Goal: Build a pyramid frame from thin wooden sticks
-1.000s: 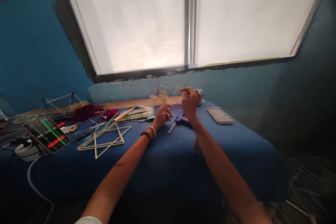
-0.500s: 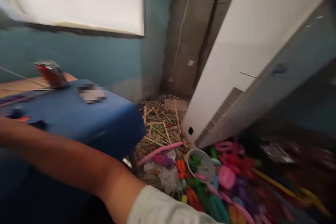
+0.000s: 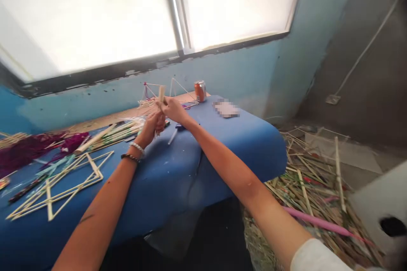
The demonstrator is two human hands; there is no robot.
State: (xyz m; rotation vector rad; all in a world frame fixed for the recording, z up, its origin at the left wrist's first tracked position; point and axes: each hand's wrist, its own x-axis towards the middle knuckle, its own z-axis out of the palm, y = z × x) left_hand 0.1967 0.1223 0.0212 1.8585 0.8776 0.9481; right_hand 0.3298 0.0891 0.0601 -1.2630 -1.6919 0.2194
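My left hand (image 3: 151,127) is closed around a small bundle of pale bamboo strips (image 3: 162,92), whose upper end stands up above my fingers. My right hand (image 3: 173,109) meets it from the right, its fingers closed on the strips near the top. Below the hands, a hot glue gun or similar blue tool with a white tip (image 3: 173,134) lies on the blue-covered table (image 3: 222,148); its kind is unclear. To the left lies a flat frame of thin sticks (image 3: 90,163), crossed and joined at the corners.
Bamboo sticks (image 3: 122,133) and purple thread (image 3: 28,148) lie on the table's left. A can (image 3: 200,91), a thin stick frame (image 3: 151,85) and a blurred-out object (image 3: 226,108) are farther back. Bamboo scraps (image 3: 302,182) and a pink balloon (image 3: 318,220) cover floor at right.
My view has swung left from the floor with balloons to the table. Both hands now show together on the bamboo strips; earlier only one arm was visible, its hand out of view.
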